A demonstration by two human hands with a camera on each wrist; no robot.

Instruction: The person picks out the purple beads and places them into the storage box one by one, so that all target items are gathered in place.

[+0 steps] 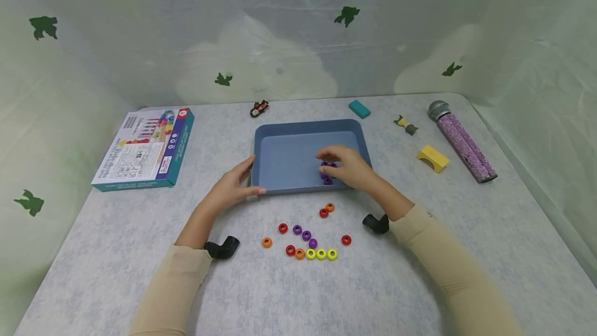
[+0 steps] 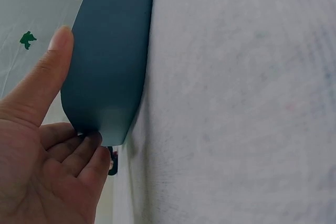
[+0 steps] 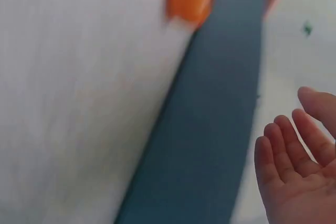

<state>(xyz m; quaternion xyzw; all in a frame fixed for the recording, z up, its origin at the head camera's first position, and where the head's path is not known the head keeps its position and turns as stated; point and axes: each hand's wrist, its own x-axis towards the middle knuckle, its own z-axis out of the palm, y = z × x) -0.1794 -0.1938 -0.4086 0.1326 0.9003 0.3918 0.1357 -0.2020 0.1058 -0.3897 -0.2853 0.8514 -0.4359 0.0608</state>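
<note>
At the front left corner of a blue tray (image 1: 298,154), my left hand (image 1: 229,186) holds the tray, thumb on the front rim and fingers against the left side. The left wrist view shows its fingertips (image 2: 94,139) touching the tray's outer wall (image 2: 113,61). My right hand (image 1: 349,166) hovers over the tray's right part, above several purple beads (image 1: 328,181). In the right wrist view its fingers (image 3: 283,145) are spread apart from the thumb, with nothing seen between them. That hand partly hides the beads in the head view.
Before the tray lie loose beads: red (image 1: 346,240), orange (image 1: 267,242), purple (image 1: 306,236) and yellow (image 1: 321,254). A boxed toy set (image 1: 144,149) is at left. Behind and right are a teal block (image 1: 359,109), small figure (image 1: 404,124), yellow arch block (image 1: 433,158) and glittery microphone (image 1: 464,141).
</note>
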